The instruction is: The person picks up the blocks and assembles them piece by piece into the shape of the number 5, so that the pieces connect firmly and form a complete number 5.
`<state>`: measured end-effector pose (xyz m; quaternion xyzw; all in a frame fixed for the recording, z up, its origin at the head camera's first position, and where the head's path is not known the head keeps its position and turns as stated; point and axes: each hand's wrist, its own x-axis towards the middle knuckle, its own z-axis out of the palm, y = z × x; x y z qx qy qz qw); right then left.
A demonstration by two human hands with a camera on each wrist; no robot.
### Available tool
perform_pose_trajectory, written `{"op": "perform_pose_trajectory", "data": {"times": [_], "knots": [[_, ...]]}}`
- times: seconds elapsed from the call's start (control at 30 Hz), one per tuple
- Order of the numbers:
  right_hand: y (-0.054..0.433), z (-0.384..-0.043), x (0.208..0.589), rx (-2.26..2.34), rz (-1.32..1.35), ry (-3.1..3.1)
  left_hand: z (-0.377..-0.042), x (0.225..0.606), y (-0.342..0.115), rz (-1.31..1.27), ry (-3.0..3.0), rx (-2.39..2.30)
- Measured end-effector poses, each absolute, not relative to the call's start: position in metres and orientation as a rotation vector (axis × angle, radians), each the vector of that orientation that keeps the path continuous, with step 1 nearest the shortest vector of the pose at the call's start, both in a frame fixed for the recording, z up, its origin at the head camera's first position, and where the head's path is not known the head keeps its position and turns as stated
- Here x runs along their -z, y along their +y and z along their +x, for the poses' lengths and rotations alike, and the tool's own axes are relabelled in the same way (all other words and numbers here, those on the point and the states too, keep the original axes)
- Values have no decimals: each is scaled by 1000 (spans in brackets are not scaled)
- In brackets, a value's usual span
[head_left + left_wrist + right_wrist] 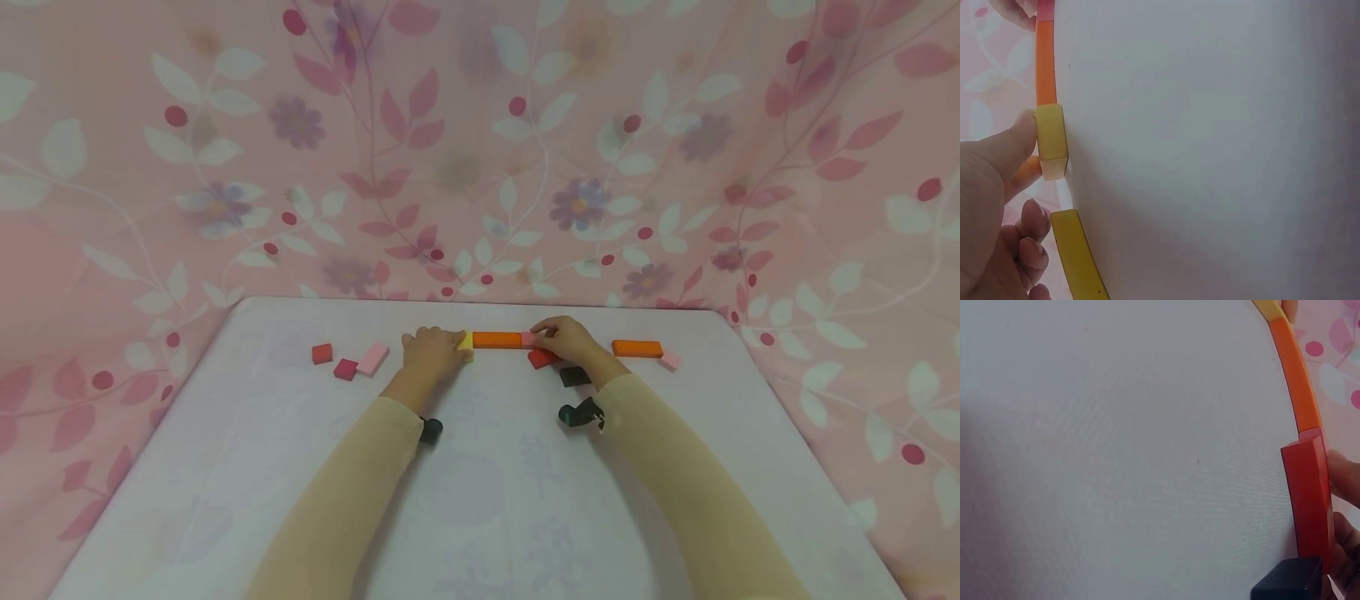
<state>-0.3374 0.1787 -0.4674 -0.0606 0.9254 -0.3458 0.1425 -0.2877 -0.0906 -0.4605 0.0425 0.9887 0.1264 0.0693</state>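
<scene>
Close to the table's far edge, a long orange block point(497, 340) lies between a yellow block point(1051, 131) on its left and a small pink block point(528, 339) on its right. My left hand point(432, 354) pinches the yellow block, thumb against its side and a finger behind. At the row's other end, my right hand point(568, 340) has thumb and fingers on the pink block, which the red block point(1309, 494) partly hides in the right wrist view. A second yellow block point(1079, 256) lies by the left fingers. Below the right hand is a black block point(576, 377).
On the left lie a red block point(322, 354), a crimson block point(346, 369) and a pale pink block point(372, 359). Another orange block point(637, 348) and a small pink block point(670, 362) lie right of the right hand. Flowered cloth point(480, 167) hangs behind the white table point(480, 500).
</scene>
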Motion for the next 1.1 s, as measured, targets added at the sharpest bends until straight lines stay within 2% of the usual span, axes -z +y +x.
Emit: {"op": "perform_pose_trajectory", "data": {"times": [1.1], "knots": [[181, -339, 468, 952, -228, 2694, -293, 468, -94, 216, 2990, -559]]}}
